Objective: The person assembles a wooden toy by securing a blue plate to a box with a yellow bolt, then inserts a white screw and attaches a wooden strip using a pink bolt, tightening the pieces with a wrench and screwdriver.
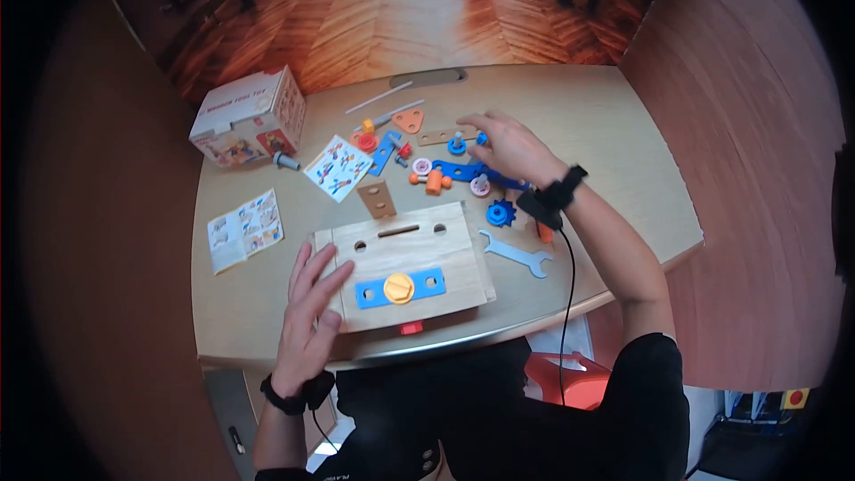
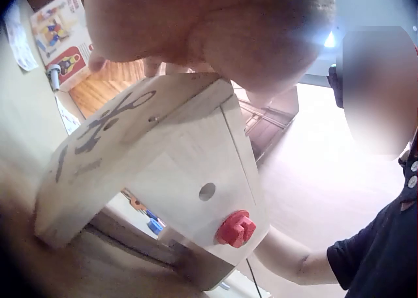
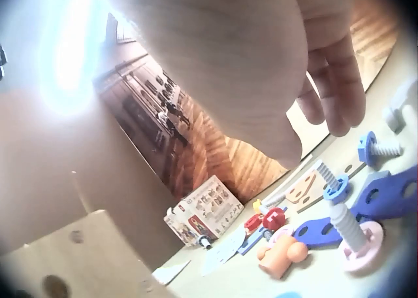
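My left hand (image 1: 312, 312) rests on the left side of a pale wooden toy workbench (image 1: 468, 258), fingers extended along its edge. On the bench top lies a light blue holed strip (image 1: 435, 281) with a yellow slotted screw (image 1: 399, 289) through its middle. A red slotted piece (image 2: 236, 229) sticks out of the bench's side panel in the left wrist view. My right hand (image 1: 512, 147) hovers over the loose parts at the back, fingers extended and holding nothing. Close below it are blue-headed bolts (image 3: 336, 188) and a dark blue holed strip (image 3: 317, 231).
A grey toy wrench (image 1: 518, 254) and a blue gear (image 1: 500, 213) lie right of the bench. Behind it are an orange hammer-like piece (image 1: 434, 182) and a picture sheet (image 1: 338, 167). A toy carton (image 1: 245, 116) stands back left, above an unfolded leaflet (image 1: 246, 230).
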Available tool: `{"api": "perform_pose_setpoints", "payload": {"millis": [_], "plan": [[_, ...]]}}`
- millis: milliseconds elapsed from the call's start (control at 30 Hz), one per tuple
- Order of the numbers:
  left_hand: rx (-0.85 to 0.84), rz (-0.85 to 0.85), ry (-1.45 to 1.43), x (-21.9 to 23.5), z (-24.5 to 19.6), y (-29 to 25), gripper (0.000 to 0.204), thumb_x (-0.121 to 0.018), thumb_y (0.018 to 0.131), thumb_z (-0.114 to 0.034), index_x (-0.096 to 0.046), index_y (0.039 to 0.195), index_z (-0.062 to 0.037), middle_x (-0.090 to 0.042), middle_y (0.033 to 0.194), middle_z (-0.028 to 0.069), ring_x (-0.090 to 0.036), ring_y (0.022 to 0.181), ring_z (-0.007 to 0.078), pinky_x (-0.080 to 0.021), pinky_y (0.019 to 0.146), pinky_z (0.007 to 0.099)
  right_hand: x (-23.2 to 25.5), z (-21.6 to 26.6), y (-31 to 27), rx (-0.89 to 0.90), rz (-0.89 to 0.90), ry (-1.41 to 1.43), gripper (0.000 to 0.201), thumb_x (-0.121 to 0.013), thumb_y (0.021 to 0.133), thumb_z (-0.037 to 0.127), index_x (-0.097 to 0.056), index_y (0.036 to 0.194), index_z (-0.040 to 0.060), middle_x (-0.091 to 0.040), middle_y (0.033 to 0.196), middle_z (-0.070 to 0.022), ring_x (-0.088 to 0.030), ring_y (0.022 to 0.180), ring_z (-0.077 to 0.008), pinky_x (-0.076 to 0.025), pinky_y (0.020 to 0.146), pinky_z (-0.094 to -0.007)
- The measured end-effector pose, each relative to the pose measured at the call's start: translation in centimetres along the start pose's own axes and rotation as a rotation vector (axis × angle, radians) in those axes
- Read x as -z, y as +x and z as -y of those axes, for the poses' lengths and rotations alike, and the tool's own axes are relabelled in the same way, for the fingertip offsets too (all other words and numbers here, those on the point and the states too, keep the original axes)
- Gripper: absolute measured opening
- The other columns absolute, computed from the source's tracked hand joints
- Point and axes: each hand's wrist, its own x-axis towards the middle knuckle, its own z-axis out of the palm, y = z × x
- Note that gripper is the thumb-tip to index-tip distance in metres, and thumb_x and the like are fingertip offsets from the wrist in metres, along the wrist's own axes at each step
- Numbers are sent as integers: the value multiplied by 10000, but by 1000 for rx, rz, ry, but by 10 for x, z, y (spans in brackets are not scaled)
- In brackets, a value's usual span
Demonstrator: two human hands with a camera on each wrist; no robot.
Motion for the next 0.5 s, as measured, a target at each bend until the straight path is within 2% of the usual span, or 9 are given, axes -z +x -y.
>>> {"api": "perform_pose_setpoints", "payload": {"millis": [67,100,133,167,267,333,400,433,500], "plan": [[31,-34,-57,0,5,1,611,-453,1051,-524,-631,1394,-51,-492,1527,206,-252,1538,433,-207,1233,540,-19,-6,25,0,87,-21,396,-714,909,184,-655,1290,95,-661,1190,-187,-628,1161,-366,-503,1018,-438],[39,-64,-116,2,5,3,594,-441,1063,-509,-657,1357,-41,-546,1483,198,-284,1527,424,-218,1231,532,-25,-7,34,17,98,-12,396,-714,909,184,-655,1290,95,-661,1190,-187,-628,1161,-366,-503,1018,-438],[20,-110,-111,4,2,5,498,-451,1085,-412,-677,1315,-32,-598,1433,174,-350,1502,389,-261,1220,506,-30,-8,42,3,193,-57,400,-718,908,187,-654,1293,97,-663,1191,-187,-626,1170,-365,-500,1026,-438],[31,-122,-106,6,2,5,498,-451,1085,-412,-677,1315,-32,-598,1433,174,-350,1502,389,-261,1220,506,-36,-10,48,-12,286,-105,405,-721,907,189,-654,1296,100,-665,1191,-186,-624,1179,-365,-496,1034,-438],[54,-176,-258,11,4,7,337,-539,1066,-228,-677,1296,-22,-619,1406,153,-456,1442,314,-321,1197,434,-46,-12,53,-13,316,-108,354,-720,894,158,-694,1240,86,-708,1165,-189,-650,1163,-344,-509,1018,-430],[81,-183,-304,15,7,6,334,-558,1057,-209,-665,1310,-20,-617,1404,149,-469,1427,296,-325,1194,419,-43,-15,51,-34,328,-113,327,-713,894,145,-709,1214,79,-725,1146,-185,-661,1153,-338,-515,1010,-425],[105,-183,-352,19,9,7,335,-577,1048,-191,-653,1324,-18,-615,1402,144,-482,1413,278,-330,1191,404,-39,-15,44,-10,270,-82,305,-701,897,120,-722,1193,51,-751,1051,-181,-710,1012,-344,-545,946,-419],[128,-186,-360,22,8,8,343,-588,1041,-176,-639,1341,-20,-610,1406,135,-495,1395,256,-335,1186,389,-34,-14,41,-14,263,-87,305,-701,897,120,-722,1193,51,-751,1051,-181,-710,1012,-344,-545,946,-419],[146,-187,-368,27,8,8,355,-600,1033,-161,-626,1358,-21,-605,1411,125,-507,1376,235,-339,1182,373,-25,-11,38,-144,259,2,297,-702,875,121,-734,1166,72,-749,1090,-168,-677,1118,-334,-521,995,-425]]}}
